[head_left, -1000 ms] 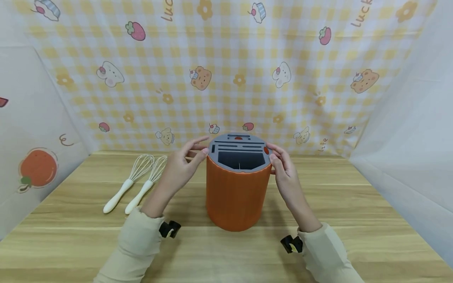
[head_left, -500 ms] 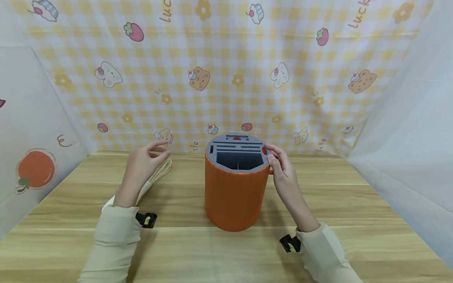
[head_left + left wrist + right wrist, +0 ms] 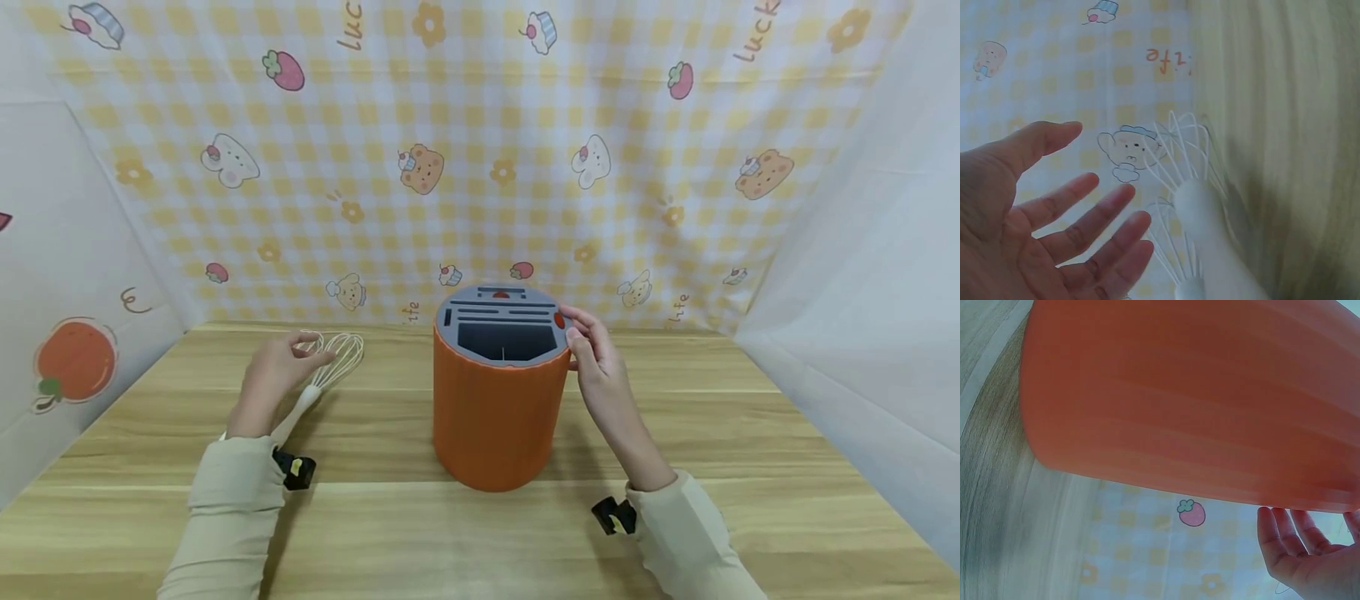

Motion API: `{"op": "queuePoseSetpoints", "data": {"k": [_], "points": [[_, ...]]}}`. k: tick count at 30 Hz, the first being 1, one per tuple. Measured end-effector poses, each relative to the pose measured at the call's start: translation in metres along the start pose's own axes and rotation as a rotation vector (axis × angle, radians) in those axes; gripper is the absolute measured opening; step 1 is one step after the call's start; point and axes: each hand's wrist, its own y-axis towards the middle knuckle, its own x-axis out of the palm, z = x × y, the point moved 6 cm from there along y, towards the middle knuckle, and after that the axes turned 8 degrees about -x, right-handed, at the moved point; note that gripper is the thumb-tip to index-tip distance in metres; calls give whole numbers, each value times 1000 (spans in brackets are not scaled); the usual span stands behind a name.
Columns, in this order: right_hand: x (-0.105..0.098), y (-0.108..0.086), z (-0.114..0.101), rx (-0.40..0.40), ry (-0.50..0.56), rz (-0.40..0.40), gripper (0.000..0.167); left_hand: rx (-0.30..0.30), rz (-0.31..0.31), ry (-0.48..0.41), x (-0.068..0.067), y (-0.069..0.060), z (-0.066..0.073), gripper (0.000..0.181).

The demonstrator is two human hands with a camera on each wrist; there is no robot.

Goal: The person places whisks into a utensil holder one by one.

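Observation:
Over two white-handled whisks on the left of the table hovers my left hand, which hides much of one of them. The left wrist view shows that hand with parted, loosely bent fingers, beside a whisk handle and apart from it. An orange cylindrical utensil holder stands upright near the middle; its grey slotted top has a large dark opening. My right hand touches the holder's right rim with thumb and fingertips. In the right wrist view, the fingertips meet its orange wall.
A wooden-patterned table carries everything. Behind it hangs a yellow checked cloth with cartoon prints. White cloth walls close in both sides.
My left hand has let go of the holder's rim, moved left and come down over the whisks. My right hand has stayed at the rim, and the holder has not moved.

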Motion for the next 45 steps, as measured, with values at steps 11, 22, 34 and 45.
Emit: {"op": "queuePoseSetpoints", "data": {"k": [11, 22, 34, 45], "points": [[0, 0, 0, -3, -9, 0, 37, -117, -207, 13, 18, 2, -22, 74], [1, -1, 0, 2, 2, -12, 36, -112, -219, 67, 23, 7, -27, 63], [1, 0, 0, -3, 7, -12, 36, -98, -170, 113, 25, 12, -31, 58], [0, 0, 0, -5, 4, -12, 36, -81, -153, 108, 23, 11, -27, 57]]}}
